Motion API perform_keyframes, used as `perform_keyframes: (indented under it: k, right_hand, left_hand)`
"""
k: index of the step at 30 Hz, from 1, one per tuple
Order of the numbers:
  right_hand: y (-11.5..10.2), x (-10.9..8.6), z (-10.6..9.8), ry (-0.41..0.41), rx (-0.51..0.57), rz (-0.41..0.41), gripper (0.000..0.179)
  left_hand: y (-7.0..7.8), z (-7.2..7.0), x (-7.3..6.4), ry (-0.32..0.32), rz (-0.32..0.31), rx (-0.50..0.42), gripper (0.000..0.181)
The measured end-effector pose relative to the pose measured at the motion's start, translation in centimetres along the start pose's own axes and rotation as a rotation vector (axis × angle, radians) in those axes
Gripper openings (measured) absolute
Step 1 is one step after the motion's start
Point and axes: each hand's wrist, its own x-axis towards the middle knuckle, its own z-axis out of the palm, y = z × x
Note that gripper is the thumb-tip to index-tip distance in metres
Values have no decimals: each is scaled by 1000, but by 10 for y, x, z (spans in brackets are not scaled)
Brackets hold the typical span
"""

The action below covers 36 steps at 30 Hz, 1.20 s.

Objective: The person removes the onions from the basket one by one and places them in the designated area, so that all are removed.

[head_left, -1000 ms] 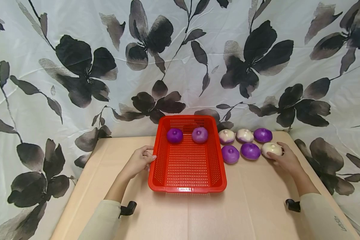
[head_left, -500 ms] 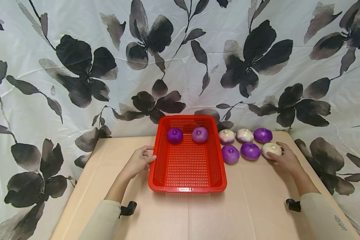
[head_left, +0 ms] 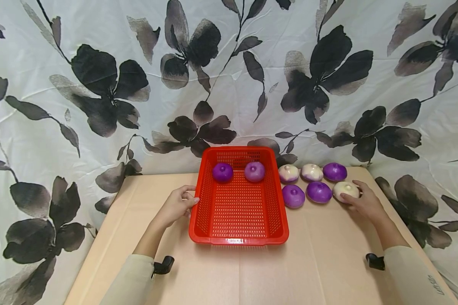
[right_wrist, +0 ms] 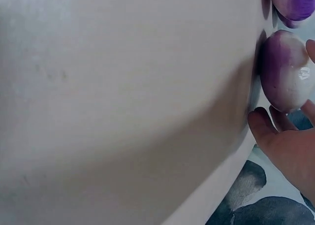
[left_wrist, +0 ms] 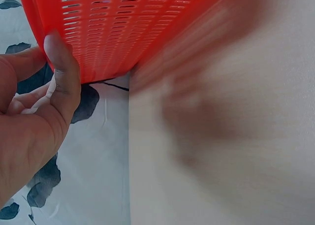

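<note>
A red perforated plastic basket (head_left: pixel 238 212) stands on the table with two purple onions, one a deep purple onion (head_left: pixel 222 172) and one a lighter onion (head_left: pixel 254 171), at its far end. My left hand (head_left: pixel 177 205) grips the basket's left rim, its thumb on the wall in the left wrist view. To the right, my right hand (head_left: pixel 366 203) holds a whitish onion (head_left: pixel 345 191) at the near right end of a group, fingers curved about its sides. The right wrist view shows this onion (right_wrist: pixel 285 72) as purple fading to white, with fingertips close around it.
Several more onions, such as a purple onion (head_left: pixel 319 192) and a white-and-purple onion (head_left: pixel 289 173), sit in two rows right of the basket. Behind the table (head_left: pixel 267 275) hangs a flower-print cloth (head_left: pixel 259 114). Its far edge lies just past the onions.
My right forearm has shifted very slightly to the right. Both hands otherwise stay where they were, and the basket and onions have not visibly moved.
</note>
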Motion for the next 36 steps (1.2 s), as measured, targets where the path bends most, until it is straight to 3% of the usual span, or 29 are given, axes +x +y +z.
perform_keyframes:
  k: [5, 10, 15, 21, 28, 36]
  right_hand:
    - [-10, 0, -7, 53, -40, -45, 90]
    - [-33, 2, -10, 151, -120, -198, 81]
    - [-63, 9, -6, 153, -107, -313, 76]
    - [-104, 16, 2, 129, -115, -366, 77]
    - [-154, 26, 15, 22, -64, -384, 81]
    - [-209, 42, 34, -66, -47, -468, 77]
  left_hand:
    - [-1, 0, 1, 0, -1, 2, 51]
    - [1, 0, -1, 0, -3, -9, 51]
    - [4, 0, -3, 3, 0, -8, 51]
    - [2, 0, -3, -1, 12, -12, 50]
    - [4, 0, -4, -7, 13, -29, 50]
    - [5, -1, -5, -4, 17, -24, 49]
